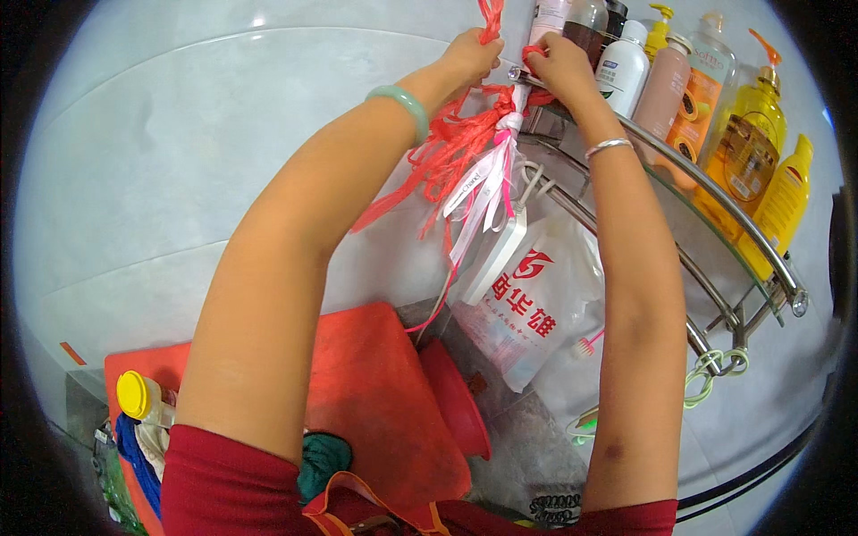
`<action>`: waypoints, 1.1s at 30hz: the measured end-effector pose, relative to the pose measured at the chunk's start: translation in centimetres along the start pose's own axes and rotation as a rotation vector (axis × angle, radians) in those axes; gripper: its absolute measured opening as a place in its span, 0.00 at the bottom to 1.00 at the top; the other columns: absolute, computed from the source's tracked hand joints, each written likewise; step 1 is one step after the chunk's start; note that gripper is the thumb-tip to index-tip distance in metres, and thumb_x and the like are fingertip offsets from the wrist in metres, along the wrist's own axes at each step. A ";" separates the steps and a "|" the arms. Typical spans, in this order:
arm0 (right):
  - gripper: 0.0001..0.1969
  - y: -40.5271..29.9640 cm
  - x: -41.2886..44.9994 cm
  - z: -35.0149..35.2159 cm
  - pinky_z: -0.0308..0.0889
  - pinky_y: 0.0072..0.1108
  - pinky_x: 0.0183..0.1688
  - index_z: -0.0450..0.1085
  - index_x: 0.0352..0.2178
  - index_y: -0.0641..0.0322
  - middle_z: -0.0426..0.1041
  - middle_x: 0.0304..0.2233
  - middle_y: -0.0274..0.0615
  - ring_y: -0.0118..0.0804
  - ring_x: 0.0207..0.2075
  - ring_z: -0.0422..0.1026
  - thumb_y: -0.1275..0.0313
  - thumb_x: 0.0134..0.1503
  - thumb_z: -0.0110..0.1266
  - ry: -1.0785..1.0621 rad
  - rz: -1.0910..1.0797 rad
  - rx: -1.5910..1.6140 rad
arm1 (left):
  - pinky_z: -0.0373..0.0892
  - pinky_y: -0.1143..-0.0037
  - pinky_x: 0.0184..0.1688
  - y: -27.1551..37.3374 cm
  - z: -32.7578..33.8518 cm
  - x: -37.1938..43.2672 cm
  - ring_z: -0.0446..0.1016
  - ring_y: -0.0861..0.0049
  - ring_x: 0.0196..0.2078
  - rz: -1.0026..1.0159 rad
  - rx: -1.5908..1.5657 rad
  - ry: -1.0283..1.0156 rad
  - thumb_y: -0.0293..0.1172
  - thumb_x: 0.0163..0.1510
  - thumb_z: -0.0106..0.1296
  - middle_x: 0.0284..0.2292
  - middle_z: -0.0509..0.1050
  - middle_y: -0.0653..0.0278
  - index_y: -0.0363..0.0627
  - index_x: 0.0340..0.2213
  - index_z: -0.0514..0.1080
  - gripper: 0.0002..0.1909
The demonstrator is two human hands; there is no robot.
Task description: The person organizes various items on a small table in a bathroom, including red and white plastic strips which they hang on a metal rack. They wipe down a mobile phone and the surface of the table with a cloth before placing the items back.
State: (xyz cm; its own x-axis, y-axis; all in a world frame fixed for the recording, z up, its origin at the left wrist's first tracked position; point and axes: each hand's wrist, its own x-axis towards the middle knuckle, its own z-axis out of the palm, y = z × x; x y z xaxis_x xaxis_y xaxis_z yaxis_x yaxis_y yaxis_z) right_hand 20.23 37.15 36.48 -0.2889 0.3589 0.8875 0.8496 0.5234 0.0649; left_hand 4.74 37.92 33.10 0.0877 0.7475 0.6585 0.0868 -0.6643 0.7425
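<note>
At the top centre my left hand (474, 55), with a jade-green bangle on its wrist, grips a strand of red plastic twine (491, 17). My right hand (562, 63), wearing a silver bangle, pinches another piece of red twine beside the end of a chrome shelf rail (710, 177). Below and between the hands, a frayed bunch of red twine (446, 151) hangs at the rail's end. White ribbons (484, 191), one bearing writing, are knotted there together with pink ribbon. The fingertips of both hands are partly hidden.
Toiletry bottles, among them a yellow pump bottle (747, 144) and a white bottle (623, 70), stand on the glass corner shelf. Below hang a white plastic bag (536, 301) and a white flat device (496, 258) on a cord. A red board-like surface (382, 402) and a red basin (456, 402) lie lower down.
</note>
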 end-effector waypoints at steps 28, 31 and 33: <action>0.34 2.0 1.3 0.8 0.62 0.22 0.42 0.55 0.50 0.73 0.65 0.44 0.56 0.39 0.41 0.67 0.77 0.38 0.54 -0.145 0.203 0.684 | 0.66 0.66 0.30 -3.0 4.3 1.3 0.72 0.59 0.29 0.160 0.577 0.230 0.38 0.50 0.44 0.27 0.72 0.50 0.37 0.36 0.61 0.17; 0.35 2.3 1.4 1.1 0.62 0.22 0.43 0.55 0.49 0.74 0.65 0.44 0.55 0.39 0.40 0.68 0.74 0.37 0.55 -0.110 0.162 0.603 | 0.65 0.63 0.38 -1.9 3.9 0.2 0.70 0.52 0.37 0.120 0.898 0.130 0.40 0.46 0.49 0.32 0.71 0.46 0.36 0.37 0.60 0.22; 0.35 2.1 1.5 0.9 0.62 0.22 0.43 0.55 0.49 0.76 0.65 0.43 0.57 0.40 0.41 0.68 0.70 0.38 0.56 -0.169 0.104 0.551 | 0.66 0.63 0.37 -1.7 3.3 0.1 0.71 0.52 0.36 0.190 0.980 0.083 0.42 0.42 0.52 0.31 0.72 0.47 0.36 0.36 0.60 0.24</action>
State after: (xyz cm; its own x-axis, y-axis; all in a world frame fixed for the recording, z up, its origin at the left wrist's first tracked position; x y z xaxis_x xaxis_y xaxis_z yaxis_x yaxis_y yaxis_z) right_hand 21.17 39.45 37.50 -0.3212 0.5245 0.7885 0.5359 0.7872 -0.3054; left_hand 7.86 39.08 31.52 0.1182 0.6017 0.7899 0.8613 -0.4580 0.2200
